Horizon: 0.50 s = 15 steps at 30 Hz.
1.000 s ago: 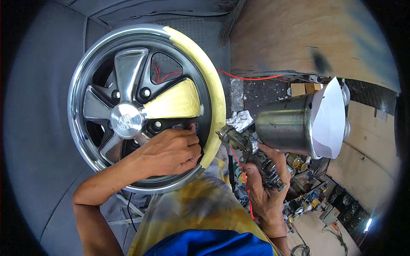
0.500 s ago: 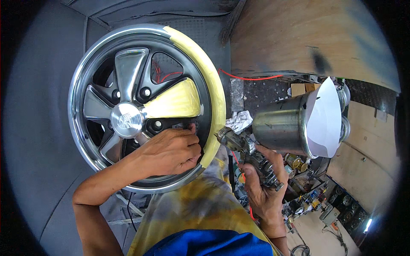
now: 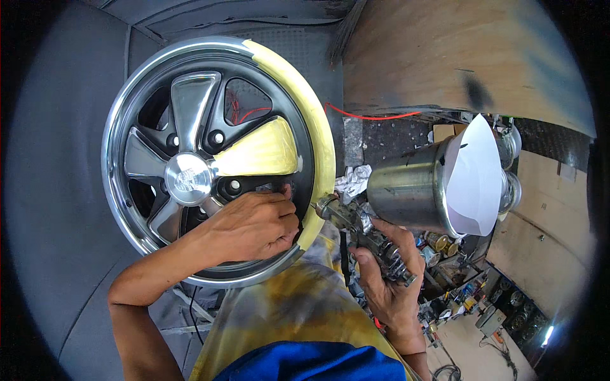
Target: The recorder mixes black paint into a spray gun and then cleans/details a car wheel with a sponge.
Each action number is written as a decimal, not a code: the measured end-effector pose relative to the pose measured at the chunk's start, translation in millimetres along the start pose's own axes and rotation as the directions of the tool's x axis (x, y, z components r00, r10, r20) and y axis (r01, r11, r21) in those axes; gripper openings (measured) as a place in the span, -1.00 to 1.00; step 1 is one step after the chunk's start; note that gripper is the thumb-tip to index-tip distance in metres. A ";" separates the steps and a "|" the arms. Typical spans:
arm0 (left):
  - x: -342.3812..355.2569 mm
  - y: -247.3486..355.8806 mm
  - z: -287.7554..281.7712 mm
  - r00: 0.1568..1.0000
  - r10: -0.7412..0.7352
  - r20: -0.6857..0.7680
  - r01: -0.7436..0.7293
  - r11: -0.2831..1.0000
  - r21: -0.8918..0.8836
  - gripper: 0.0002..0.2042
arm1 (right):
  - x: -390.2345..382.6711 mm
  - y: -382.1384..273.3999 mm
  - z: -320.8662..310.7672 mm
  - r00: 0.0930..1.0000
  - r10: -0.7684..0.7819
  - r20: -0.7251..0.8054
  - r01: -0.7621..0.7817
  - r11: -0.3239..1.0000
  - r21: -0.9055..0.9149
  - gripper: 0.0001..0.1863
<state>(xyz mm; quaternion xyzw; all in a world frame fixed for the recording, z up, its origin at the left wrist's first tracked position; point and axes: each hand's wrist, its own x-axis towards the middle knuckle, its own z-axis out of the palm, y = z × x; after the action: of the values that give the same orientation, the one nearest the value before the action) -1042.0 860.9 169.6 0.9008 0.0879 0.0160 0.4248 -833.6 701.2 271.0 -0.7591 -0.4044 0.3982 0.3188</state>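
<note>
A polished five-spoke wheel has pale yellow masking on its right rim and one spoke. My left hand lies on the lower right of the wheel, fingers curled into the dark opening below the masked spoke; the fingertips are partly hidden. My right hand is closed round a metal spray gun, its nozzle at or very close to the masked rim; contact is unclear. The gun's steel cup is tilted sideways, with white paper at its mouth.
A grey wall is at left, a wooden panel at upper right. A red hose runs behind the wheel. Crumpled paper, cans and small clutter lie below the cup, with several wheels at far lower right.
My right hand, with the spray gun and cup, has shifted left, bringing the nozzle closer to the masked rim. My left hand and the wheel look unmoved.
</note>
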 end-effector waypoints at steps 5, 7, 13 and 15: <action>-0.3 -0.6 1.1 1.000 0.000 -0.014 0.000 1.000 -0.002 -0.81 | 0.1 2.0 -0.1 0.996 0.005 -0.086 -0.003 1.000 0.015 -0.54; -0.6 -1.2 1.0 1.000 0.009 -0.012 -0.009 1.000 0.002 -0.81 | 2.6 -0.6 -0.8 0.996 -0.007 -0.094 0.008 1.000 0.003 -0.54; 1.1 1.2 -1.1 1.000 0.004 0.002 -0.004 1.000 -0.004 -0.81 | 2.0 2.2 -2.6 0.997 -0.006 -0.082 0.005 1.000 -0.010 -0.56; 1.1 1.3 0.4 1.000 0.006 -0.007 -0.006 1.000 -0.006 -0.81 | 2.0 1.9 -3.5 0.998 -0.003 -0.070 0.002 1.000 -0.016 -0.56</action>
<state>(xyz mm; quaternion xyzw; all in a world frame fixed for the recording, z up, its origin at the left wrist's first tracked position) -1040.7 860.0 170.3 0.8997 0.0864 0.0206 0.4273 -829.2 701.5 270.4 -0.7746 -0.3969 0.3680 0.3271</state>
